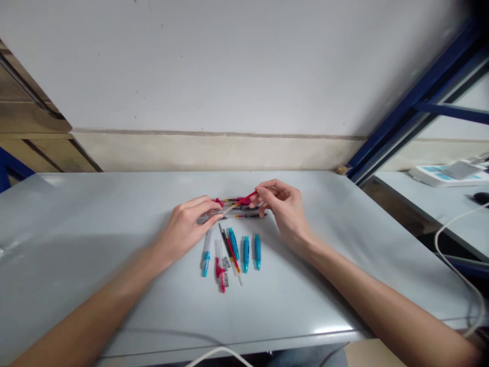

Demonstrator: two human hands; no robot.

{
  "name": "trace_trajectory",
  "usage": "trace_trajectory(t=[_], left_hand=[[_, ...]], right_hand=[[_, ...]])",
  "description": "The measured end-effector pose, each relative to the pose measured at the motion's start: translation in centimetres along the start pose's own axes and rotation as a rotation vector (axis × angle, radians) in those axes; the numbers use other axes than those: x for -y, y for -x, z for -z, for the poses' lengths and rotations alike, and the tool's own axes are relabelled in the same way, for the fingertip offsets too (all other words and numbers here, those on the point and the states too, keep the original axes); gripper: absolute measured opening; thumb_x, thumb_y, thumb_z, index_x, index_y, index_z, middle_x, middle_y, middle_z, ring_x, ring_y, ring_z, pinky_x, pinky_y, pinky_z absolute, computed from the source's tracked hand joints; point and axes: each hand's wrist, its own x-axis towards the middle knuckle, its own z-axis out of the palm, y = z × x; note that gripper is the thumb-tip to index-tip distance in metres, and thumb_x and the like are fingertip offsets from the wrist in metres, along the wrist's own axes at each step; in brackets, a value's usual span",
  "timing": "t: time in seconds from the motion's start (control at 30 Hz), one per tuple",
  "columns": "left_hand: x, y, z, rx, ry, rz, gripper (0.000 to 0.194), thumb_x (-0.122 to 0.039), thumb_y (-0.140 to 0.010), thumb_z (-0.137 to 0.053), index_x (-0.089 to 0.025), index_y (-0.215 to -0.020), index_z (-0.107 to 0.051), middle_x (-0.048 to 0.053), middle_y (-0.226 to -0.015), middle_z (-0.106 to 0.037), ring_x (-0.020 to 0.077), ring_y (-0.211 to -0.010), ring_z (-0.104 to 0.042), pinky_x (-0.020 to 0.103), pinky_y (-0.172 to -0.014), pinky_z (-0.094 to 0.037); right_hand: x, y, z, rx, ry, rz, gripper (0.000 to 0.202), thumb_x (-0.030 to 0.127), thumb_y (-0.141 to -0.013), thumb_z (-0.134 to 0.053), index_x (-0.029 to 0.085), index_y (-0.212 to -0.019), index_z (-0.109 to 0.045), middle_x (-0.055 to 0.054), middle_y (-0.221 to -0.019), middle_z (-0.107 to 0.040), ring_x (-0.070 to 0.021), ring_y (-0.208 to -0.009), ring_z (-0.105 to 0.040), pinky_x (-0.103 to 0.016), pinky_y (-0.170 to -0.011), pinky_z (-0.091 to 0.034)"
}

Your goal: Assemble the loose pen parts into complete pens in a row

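- The left hand (187,221) lies low over the grey table (95,244), palm down, with its fingers curled in and pinched on the end of a clear pen barrel (209,216) that lies almost flat on the table.
- The right hand (284,206) is raised a little above the table, with its thumb and forefinger pressed together on the far end of a red ink refill (241,200); the other fingers are loosely bent beneath.
- The refill slopes down from the right fingertips towards the open end of the clear barrel by the left fingertips; whether its tip is inside the barrel cannot be told.
- Just behind and under the two hands lies a small row of assembled pens (240,208), side by side, with red and dark parts showing; they overlap too much to count.
- Nearer the person, between the two wrists, loose pen parts lie in a rough row, pointing away from the person:
- Three separate teal grip pieces (246,253), near each other on the right side of the row.
- One clear barrel with a teal tip (206,255) on the left end of the row.
- One clear barrel with a red clip (220,270) beside it.
- Thin refills (229,250), at least one black and one red, crossing each other between the red-clip barrel and the teal pieces.
- A white cable (454,265) loops at the right edge of the table, well apart from the hands.
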Motion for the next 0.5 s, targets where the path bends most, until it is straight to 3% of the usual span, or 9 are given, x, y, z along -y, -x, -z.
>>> trace_trajectory(t=[0.37,0.5], left_hand=[[0.26,-0.02,-0.48,-0.071,0.03,-0.007,0.009,-0.027,-0.094,-0.069,-0.021,-0.098,-0.074,0.003,-0.095,-0.075,0.0169,-0.086,-0.07,0.029,-0.082,-0.052],[0.34,0.08,-0.79,-0.102,0.0,-0.014,0.012,-0.028,-0.091,-0.073,-0.022,-0.1,-0.074,0.002,-0.093,-0.076,0.0169,-0.083,-0.07,0.03,-0.08,-0.053]], right_hand=[[-0.06,-0.05,-0.14,-0.026,-0.098,-0.038,0.02,0.036,-0.088,-0.073,0.018,-0.084,-0.065,-0.005,-0.075,-0.072,-0.0172,-0.067,-0.069,-0.025,-0.052,-0.051],[-0.03,0.44,-0.61,0.035,-0.075,-0.034,0.021,0.037,-0.087,-0.074,0.018,-0.089,-0.066,-0.006,-0.079,-0.074,-0.0181,-0.07,-0.071,-0.027,-0.054,-0.053]])
